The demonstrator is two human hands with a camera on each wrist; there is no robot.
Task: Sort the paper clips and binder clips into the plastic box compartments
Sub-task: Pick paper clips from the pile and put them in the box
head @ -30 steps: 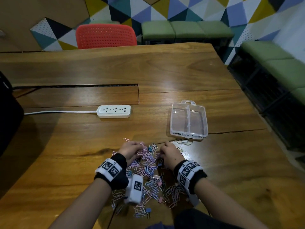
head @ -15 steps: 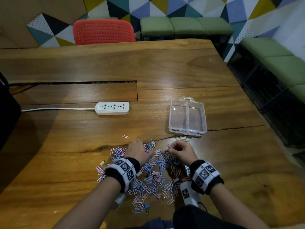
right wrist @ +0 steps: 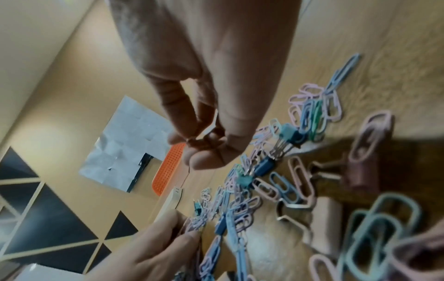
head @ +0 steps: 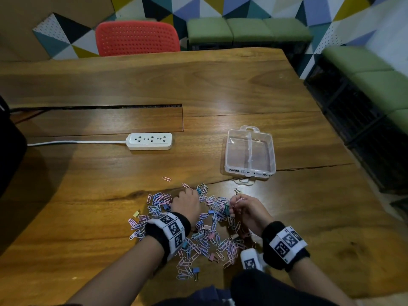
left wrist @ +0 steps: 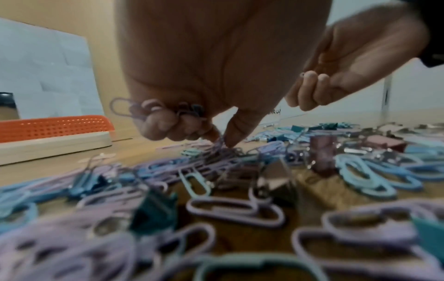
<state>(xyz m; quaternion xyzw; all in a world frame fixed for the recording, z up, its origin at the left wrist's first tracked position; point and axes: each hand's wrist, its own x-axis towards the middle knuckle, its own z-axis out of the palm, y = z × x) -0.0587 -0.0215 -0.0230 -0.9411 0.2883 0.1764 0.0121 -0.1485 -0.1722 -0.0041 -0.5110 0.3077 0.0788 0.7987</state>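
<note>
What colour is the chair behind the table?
The chair is orange-red with a perforated back, clearest in the head view.

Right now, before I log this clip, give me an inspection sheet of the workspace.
Surface: wooden table, cracked beside the box.
Job's things: mixed clips piled loose; clear plastic box, both compartments empty.
Clutter: power strip.
Grippers: left hand holds gathered paper clips, fingers curled; right hand pinches one clip.
Cables: white cord runs left from the strip.
Surroundings: red chair, green benches, patterned wall.
</note>
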